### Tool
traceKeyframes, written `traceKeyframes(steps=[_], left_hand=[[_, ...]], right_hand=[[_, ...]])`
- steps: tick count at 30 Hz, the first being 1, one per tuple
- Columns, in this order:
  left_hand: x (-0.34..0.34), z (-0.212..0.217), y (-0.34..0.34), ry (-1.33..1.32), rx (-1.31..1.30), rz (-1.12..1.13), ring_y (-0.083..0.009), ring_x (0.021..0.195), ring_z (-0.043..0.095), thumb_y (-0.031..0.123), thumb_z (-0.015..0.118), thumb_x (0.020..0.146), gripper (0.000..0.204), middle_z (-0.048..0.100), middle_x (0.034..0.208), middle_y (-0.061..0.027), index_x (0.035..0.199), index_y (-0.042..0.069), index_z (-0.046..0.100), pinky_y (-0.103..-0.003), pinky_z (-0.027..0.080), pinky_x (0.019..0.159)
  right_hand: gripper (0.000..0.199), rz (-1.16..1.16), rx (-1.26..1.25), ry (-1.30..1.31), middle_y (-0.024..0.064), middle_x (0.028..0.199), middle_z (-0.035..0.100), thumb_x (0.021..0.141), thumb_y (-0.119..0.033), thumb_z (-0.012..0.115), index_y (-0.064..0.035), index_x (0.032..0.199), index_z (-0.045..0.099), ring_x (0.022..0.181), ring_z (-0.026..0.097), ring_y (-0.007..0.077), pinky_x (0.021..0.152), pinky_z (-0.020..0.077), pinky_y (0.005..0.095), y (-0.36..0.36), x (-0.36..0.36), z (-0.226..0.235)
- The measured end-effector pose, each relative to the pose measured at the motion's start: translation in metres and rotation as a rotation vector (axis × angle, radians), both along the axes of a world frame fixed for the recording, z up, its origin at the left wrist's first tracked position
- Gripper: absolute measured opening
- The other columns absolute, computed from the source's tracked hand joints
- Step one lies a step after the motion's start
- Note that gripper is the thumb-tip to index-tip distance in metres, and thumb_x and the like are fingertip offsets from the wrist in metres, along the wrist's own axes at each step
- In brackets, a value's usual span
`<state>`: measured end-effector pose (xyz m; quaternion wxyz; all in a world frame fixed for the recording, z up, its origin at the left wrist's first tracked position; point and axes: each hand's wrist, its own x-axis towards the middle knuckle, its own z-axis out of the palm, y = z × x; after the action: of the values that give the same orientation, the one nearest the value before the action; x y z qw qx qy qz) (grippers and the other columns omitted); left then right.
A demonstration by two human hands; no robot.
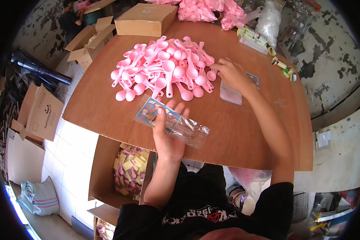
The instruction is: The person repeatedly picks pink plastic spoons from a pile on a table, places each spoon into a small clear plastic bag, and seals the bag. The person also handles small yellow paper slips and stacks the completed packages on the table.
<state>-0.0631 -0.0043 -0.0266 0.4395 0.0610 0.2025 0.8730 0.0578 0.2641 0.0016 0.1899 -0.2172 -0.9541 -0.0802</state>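
Both hands work: left hand (167, 134) holds clear bag (172, 122), right hand (229, 72) reaches spoons (164, 68).

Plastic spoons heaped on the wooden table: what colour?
Pink, all alike; the heap of plastic spoons shows clearly in the head view.

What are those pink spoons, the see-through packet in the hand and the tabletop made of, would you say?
The pink spoons look like moulded plastic: one even colour, smooth, faintly glossy. The clear packet in the left hand seems thin plastic film, since it is transparent, crinkled and glinting. The tabletop looks like plywood or a similar board, reddish-brown and matt with faint grain.
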Motion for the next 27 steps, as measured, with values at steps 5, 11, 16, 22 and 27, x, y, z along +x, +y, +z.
traceKeyframes(steps=[5,11,16,22,27], left_hand=[[0.000,0.007,0.010,0.021,0.061,-0.034,-0.0289,0.129,0.049,0.039,0.064,0.095,0.066,0.047,0.139,-0.0148,0.146,0.011,0.034,-0.047,0.041,0.109],[-0.006,0.007,0.014,-0.002,0.149,0.021,-0.0317,0.127,0.052,0.032,0.070,0.091,0.074,0.049,0.136,-0.0163,0.149,0.012,0.027,-0.049,0.040,0.110],[-0.010,-0.003,0.015,0.132,0.137,0.130,-0.0305,0.131,0.048,0.038,0.066,0.093,0.073,0.045,0.143,-0.0150,0.149,0.012,0.028,-0.048,0.038,0.113],[-0.003,0.000,0.017,0.150,0.165,0.166,-0.0305,0.122,0.056,0.026,0.069,0.093,0.077,0.053,0.132,-0.0151,0.151,0.011,0.022,-0.047,0.045,0.106],[0.006,0.000,0.019,0.204,0.176,0.159,-0.0304,0.121,0.057,0.027,0.069,0.092,0.078,0.054,0.133,-0.0152,0.151,0.009,0.021,-0.047,0.045,0.106]], right_hand=[[0.022,0.080,-0.004,-0.017,0.0075,0.097,0.062,0.080,-0.004,0.066,-0.0095,0.101,0.069,0.094,0.060,0.0290,0.080,0.0515,0.0419,0.013,-0.001,-0.002],[0.010,0.214,-0.314,0.424,0.0043,0.091,0.065,0.089,-0.011,0.065,-0.0038,0.096,0.063,0.081,0.060,0.0173,0.072,0.0518,0.0339,-0.012,0.019,-0.005],[0.022,-0.010,-1.459,0.327,0.0022,0.081,0.063,0.103,-0.025,0.051,-0.0039,0.107,0.058,0.052,0.054,0.0063,0.047,0.0444,0.0215,-0.122,0.050,0.021],[0.024,0.051,-1.839,0.021,-0.0005,0.084,0.060,0.102,-0.022,0.051,-0.0022,0.113,0.059,0.058,0.052,0.0044,0.049,0.0442,0.0211,-0.158,0.084,0.018],[0.035,0.143,-1.877,0.019,0.0015,0.094,0.062,0.101,-0.018,0.050,0.0019,0.128,0.056,0.058,0.051,0.0048,0.052,0.0434,0.0213,-0.158,0.083,0.021]])
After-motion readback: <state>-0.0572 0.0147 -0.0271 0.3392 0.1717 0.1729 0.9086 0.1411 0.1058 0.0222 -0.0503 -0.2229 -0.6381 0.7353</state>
